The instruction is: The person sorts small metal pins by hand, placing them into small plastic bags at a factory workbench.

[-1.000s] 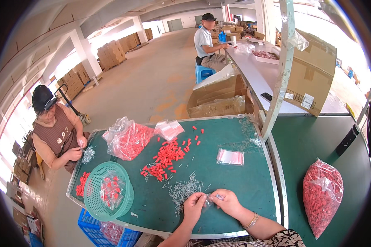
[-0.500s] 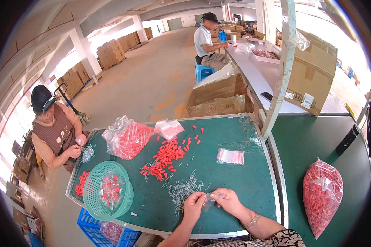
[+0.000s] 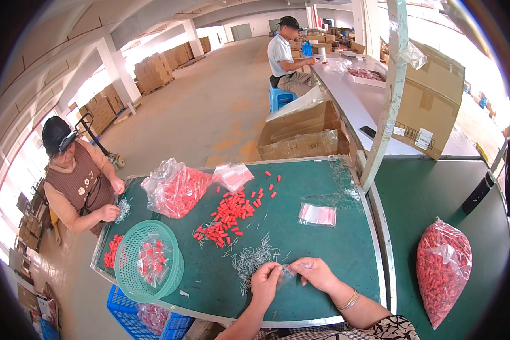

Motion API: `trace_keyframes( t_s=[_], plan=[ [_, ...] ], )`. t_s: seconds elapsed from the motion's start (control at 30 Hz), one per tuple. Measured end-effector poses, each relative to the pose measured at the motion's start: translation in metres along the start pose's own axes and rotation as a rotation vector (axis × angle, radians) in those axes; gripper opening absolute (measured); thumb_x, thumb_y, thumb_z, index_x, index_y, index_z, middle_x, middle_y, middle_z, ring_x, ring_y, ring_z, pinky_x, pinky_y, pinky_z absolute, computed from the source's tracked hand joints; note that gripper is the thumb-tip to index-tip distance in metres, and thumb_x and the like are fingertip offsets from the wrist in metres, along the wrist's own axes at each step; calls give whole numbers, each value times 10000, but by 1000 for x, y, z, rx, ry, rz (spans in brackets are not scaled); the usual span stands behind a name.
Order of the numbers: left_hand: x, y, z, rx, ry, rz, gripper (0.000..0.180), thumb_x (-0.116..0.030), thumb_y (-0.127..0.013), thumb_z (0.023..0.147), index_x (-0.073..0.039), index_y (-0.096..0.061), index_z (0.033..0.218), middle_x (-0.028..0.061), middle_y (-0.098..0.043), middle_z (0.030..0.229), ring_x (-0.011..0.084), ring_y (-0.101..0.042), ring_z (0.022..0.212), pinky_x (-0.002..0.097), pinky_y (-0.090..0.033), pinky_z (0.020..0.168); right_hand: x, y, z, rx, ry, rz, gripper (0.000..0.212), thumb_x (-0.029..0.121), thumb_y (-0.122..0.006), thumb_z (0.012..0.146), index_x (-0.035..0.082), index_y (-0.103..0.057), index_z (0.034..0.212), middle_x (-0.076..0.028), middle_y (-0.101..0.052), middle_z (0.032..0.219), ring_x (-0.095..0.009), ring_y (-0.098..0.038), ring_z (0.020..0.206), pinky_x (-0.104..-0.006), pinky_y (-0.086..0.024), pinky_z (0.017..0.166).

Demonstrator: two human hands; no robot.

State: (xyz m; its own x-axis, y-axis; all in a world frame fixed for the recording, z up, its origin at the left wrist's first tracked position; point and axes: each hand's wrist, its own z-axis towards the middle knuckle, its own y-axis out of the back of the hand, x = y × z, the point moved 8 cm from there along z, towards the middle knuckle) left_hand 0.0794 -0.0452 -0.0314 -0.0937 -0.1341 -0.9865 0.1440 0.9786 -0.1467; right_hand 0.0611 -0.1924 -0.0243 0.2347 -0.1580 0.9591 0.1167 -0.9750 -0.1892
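Between my two hands, close to the green table's front edge, is a small clear plastic bag (image 3: 287,276). My left hand (image 3: 264,283) pinches its left side, and my right hand (image 3: 316,273) grips the other side between thumb and fingers. What the bag contains is too small to make out. Just beyond my left hand lies a pile of thin grey metal pins, like screws or nails (image 3: 254,259). Farther off is a loose heap of red plastic plugs (image 3: 231,212). A stack of flat clear bags (image 3: 317,215) rests to the right of that heap.
At the left stands a green mesh basket (image 3: 175,272) with filled bags inside. Behind it are a large bag of red plugs (image 3: 181,192) and a person (image 3: 79,175) handling pins. Another full bag (image 3: 443,272) lies right, beyond a metal post (image 3: 386,113). A second person (image 3: 289,56) sits farther back.
My hands stay nearly in place, still holding the small bag. The person at the left has moved their hands apart, one now down at the pins.
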Motion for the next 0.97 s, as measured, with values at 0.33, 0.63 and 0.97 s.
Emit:
trace_keyframes(
  t_s=[0.33,0.63,0.97],
  plan=[
    [0,-1,2,2,-24,22,90,-102,-599,905,-16,-621,922,-28,-572,737,37,-503,627,186,-407,563,7,1,-3,-20,27,-85,149,143,-631,896,13,-685,944,0,-640,761,-56,-503,535,-192,-422,481],
    [0,7,3,-84,-114,127,104,-98,-664,847,-26,-625,910,2,-586,788,83,-541,666,223,-431,583,39,0,-9,-154,398,-521,92,92,-738,761,29,-671,760,-55,-593,699,-138,-566,624,-279,-462,570],
    [-31,-11,-13,-18,-220,428,220,-116,-756,732,-62,-626,901,103,-581,969,256,-542,910,383,-431,812,50,0,-17,-258,481,-540,95,102,-721,748,36,-653,759,-86,-616,773,-230,-610,705,-324,-482,623]
  ],
)
